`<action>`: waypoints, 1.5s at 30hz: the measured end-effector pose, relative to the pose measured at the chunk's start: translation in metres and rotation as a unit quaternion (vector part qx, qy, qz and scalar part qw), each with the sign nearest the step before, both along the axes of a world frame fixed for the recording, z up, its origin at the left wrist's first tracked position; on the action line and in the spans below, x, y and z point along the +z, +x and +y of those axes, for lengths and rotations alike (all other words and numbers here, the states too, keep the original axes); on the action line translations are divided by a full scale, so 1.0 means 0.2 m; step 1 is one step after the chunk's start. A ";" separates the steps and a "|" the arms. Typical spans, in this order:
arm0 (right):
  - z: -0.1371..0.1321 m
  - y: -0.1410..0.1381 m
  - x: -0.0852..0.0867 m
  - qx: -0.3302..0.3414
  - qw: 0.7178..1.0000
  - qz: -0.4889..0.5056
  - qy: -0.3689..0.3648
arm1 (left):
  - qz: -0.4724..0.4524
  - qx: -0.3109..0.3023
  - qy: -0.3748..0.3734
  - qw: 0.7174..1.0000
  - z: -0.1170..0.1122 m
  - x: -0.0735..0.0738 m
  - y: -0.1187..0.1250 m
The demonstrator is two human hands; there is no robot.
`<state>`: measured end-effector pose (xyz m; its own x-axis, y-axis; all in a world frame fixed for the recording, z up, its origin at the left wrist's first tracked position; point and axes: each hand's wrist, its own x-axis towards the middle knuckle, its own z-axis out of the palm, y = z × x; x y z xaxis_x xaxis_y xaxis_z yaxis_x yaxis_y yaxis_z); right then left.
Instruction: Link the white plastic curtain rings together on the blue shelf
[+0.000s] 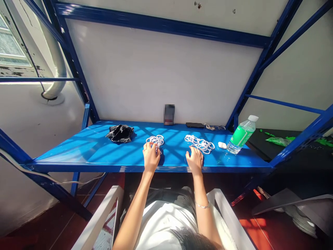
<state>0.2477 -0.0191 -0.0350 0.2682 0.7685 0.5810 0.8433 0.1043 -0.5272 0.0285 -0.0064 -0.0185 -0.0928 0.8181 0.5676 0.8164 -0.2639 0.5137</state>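
Observation:
Two loose piles of thin white rings lie on the blue tabletop point(104, 152). My left hand point(151, 158) is at the near edge of the left pile of white rings point(156, 139), its fingers curled, with white ring shapes showing at the fingertips. By the near-left edge of the right pile of white rings point(205, 146) is my right hand point(195, 160). Its fingers are bent down and drawn together; whatever lies under them is hidden. Both wrists come in over the table's front edge.
A crumpled black plastic bag point(120, 133) lies at the left. A blurred dark upright object point(169, 114), a black phone point(195, 125) and a coiled cable point(214, 127) are along the back. At right are a small white case point(222, 145) and a green-labelled water bottle point(241, 135). Blue frame posts point(249, 80) flank the table.

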 end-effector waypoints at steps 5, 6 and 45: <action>-0.04 -0.03 0.06 0.089 0.995 0.003 -0.053 | 0.012 0.025 0.005 1.000 -0.01 0.00 0.02; -0.04 -0.03 0.07 0.105 0.993 0.005 -0.055 | 0.015 0.019 0.013 1.000 -0.02 0.01 0.02; -0.08 -0.09 0.14 0.416 0.824 0.365 -0.120 | -0.395 -0.434 -0.212 0.781 -0.06 0.10 0.23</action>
<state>0.2294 -0.0346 -0.0066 -0.1986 0.9322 0.3026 -0.0185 0.3051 -0.9521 0.0744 -0.0191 0.0018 0.4164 0.8668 0.2744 -0.1923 -0.2110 0.9584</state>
